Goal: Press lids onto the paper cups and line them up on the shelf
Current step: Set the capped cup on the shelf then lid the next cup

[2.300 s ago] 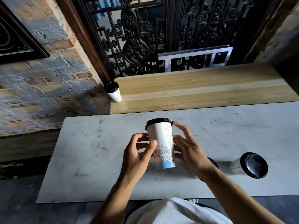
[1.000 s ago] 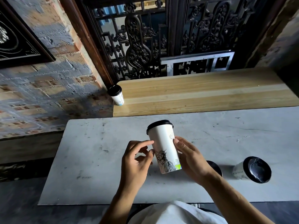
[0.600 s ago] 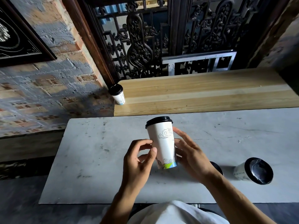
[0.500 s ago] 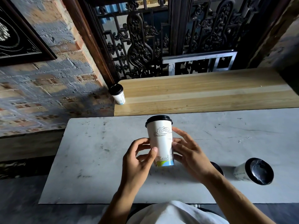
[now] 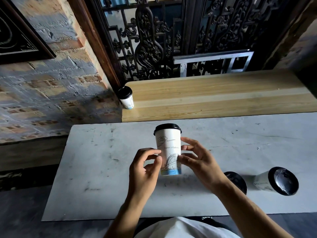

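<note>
Above the scuffed pale grey stone table (image 5: 96, 162), a tall white paper cup (image 5: 169, 150) printed with a line-drawn bridge, a blue band at its base and the words "Statue of Liberty" is held upright, a black plastic lid (image 5: 167, 127) seated on its rim. Both hands grip it from the sides. The left hand (image 5: 145, 170) has its fingers (image 5: 155, 152) curled against the cup's left wall, thumb tip near the lower part. The right hand (image 5: 199, 162) wraps the right wall, its fingers (image 5: 186, 140) spread across the printed side and its thumb pressed just above the blue band.

To the right on the table, a second white paper cup with a glossy black lid (image 5: 277, 182) stands well apart from the held one. Between them, partly hidden behind the right forearm, a further black round lid (image 5: 237, 180) shows; whether a cup sits beneath it cannot be told.

Beyond the table runs a light wooden plank shelf (image 5: 214, 98). At its far left end, close to the brick wall (image 5: 51, 93), stands one small white paper cup with a black lid (image 5: 126, 98). Behind the shelf rises a dark carved wooden screen (image 5: 151, 40).
</note>
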### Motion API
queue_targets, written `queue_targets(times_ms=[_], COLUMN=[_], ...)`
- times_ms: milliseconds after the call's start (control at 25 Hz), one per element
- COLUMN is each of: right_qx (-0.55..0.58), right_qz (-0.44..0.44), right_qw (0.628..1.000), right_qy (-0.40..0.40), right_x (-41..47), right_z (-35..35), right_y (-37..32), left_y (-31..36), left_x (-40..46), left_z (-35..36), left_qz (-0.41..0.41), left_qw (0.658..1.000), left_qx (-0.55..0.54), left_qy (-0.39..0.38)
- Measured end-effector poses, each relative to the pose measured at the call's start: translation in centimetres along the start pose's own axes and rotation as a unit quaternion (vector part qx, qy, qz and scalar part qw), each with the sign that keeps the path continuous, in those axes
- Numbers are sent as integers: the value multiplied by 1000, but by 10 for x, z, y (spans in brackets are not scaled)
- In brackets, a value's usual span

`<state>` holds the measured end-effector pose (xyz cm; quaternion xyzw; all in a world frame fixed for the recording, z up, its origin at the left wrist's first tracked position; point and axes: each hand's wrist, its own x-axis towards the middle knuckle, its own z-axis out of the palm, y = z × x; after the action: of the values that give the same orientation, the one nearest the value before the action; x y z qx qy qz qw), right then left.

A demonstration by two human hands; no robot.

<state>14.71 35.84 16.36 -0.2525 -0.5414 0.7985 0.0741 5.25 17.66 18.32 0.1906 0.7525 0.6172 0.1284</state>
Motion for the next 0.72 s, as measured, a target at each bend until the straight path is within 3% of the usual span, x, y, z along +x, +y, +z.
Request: queue_targets(times_ms=[160, 320, 400, 720], right_qx=[-44, -194, -228, -361], right_qz=[0, -17, -4, -29], right_qw=[999, 981, 973, 932], right_qy=[19, -4, 21, 19], right_x=[17, 50, 71, 261], right_z=[15, 28, 26, -4], right_y=[12, 12, 8, -12], left_y=[-16, -37, -41, -103], left_x=[17, 53, 73, 246], left_z=[-13, -23, -19, 39], left_qz=[-49, -102, -117, -74], left_qw=[998, 992, 989, 995], left_qx=[-38, -33, -33, 22], left_qy=[-24, -64, -81, -63])
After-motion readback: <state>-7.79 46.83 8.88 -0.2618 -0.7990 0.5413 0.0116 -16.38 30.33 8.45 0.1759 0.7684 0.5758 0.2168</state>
